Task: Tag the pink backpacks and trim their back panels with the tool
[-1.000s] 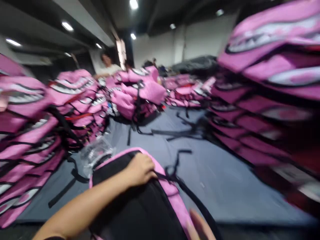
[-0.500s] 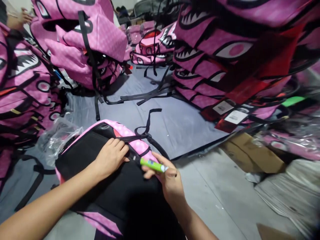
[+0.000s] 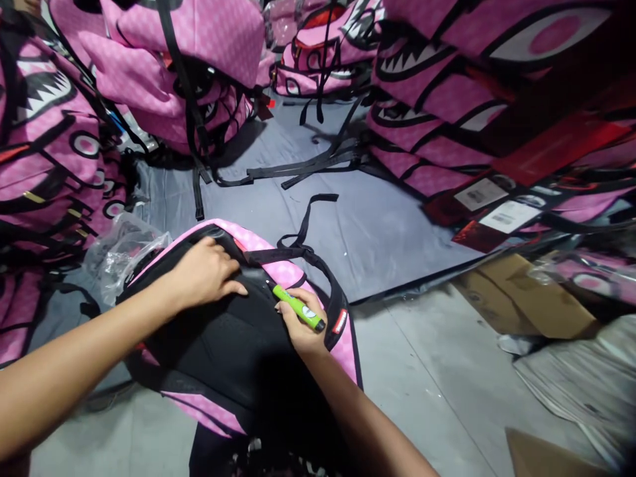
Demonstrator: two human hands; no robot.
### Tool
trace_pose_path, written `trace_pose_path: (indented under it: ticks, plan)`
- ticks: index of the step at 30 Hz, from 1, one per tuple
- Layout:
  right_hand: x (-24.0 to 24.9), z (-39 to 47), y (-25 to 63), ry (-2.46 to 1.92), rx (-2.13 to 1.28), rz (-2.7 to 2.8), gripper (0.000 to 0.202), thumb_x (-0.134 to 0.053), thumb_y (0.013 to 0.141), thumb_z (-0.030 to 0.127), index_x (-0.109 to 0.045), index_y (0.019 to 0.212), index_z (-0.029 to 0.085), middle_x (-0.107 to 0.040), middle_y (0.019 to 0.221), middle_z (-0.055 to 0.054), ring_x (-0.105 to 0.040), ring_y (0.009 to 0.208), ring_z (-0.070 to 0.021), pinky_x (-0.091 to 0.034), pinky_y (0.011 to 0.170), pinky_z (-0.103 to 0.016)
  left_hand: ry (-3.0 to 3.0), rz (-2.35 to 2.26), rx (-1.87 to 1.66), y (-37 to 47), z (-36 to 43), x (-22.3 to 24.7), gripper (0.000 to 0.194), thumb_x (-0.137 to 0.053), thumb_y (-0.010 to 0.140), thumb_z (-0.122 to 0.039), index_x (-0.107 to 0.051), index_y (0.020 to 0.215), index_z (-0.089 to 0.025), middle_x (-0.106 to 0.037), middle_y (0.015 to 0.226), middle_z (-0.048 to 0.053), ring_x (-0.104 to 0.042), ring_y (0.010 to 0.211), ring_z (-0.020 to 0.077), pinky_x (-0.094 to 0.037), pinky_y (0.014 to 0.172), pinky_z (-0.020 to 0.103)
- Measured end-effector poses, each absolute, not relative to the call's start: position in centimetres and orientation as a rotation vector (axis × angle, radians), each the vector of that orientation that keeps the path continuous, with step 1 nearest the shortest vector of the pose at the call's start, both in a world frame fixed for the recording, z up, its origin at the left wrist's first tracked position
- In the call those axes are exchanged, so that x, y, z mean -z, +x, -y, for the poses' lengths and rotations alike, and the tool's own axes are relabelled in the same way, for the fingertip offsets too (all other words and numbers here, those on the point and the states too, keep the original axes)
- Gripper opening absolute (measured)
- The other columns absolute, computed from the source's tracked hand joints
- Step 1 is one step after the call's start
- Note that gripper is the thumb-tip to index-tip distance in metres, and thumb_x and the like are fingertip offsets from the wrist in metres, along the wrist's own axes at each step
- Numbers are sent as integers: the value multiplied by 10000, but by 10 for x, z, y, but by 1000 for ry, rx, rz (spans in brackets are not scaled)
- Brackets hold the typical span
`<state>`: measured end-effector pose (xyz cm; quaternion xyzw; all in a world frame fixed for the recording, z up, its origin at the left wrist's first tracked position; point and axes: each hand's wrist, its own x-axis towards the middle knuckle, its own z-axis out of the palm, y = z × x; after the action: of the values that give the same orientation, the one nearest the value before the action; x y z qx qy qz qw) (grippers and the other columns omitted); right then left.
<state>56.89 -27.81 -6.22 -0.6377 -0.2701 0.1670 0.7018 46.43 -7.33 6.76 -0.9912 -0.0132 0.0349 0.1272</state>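
A pink and black backpack (image 3: 213,358) lies in front of me with its black back panel facing up. My left hand (image 3: 206,273) is at its upper part, fingers curled over the black fabric near the top edge and thumb stretched along the panel. A green marker pen (image 3: 298,307) with a black end is gripped in my right hand (image 3: 308,324). Its thin tip points up and left, close to the panel; I cannot tell whether it touches. Beside that hand runs a black shoulder strap (image 3: 334,291) with a red label.
Stacks of pink shark-face backpacks (image 3: 417,119) rise at the right, and more backpacks (image 3: 173,66) at the left. Loose black straps lie across the grey table (image 3: 377,232). Clear plastic wrap (image 3: 119,255) sits left of my backpack. A cardboard box (image 3: 527,298) stands on the floor.
My right hand has turned and moved slightly left with the marker pen, its tip now angled at the panel. My left hand has shifted up and left. The view has tilted down.
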Motion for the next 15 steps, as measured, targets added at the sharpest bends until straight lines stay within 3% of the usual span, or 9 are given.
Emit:
trace_pose_path:
  ticks: [4,6,10,13,15]
  plan:
    - [45,273,578,-1303,-539,468,265,-611,891,384,-613,1058,179,-731,759,-42,-689,623,-170,-581,637,-318,-2826,207,5,458,91,-74,445,-534,880,-605,-633,748,-192,-641,721,56,-568,748,236,-365,764,418]
    - [30,270,586,-1329,-600,477,314,-636,871,412,-629,1070,170,-733,787,-52,-691,648,-170,-577,643,-310,-2908,286,63,459,114,-62,387,-591,861,-566,-650,801,-188,-644,763,50,-571,797,242,-391,837,454]
    - [5,266,605,-1466,-568,550,253,-691,804,415,-628,789,171,-642,613,2,-593,517,-124,-483,495,-234,-2981,492,392,460,148,-25,259,-656,861,-430,-662,873,-171,-674,929,63,-572,1013,259,-296,1088,524]
    - [-1,264,609,-1598,-443,684,247,-649,827,379,-572,693,186,-547,521,41,-495,442,-94,-383,425,-209,-2981,465,616,455,152,-6,172,-634,888,-353,-655,866,-183,-691,983,50,-557,1087,253,-230,1138,539]
    - [0,261,606,-1664,-366,822,229,-623,850,350,-570,695,191,-542,529,43,-485,443,-91,-384,443,-215,-2956,430,728,452,150,1,148,-629,893,-330,-657,850,-192,-702,976,40,-563,1081,242,-222,1146,529]
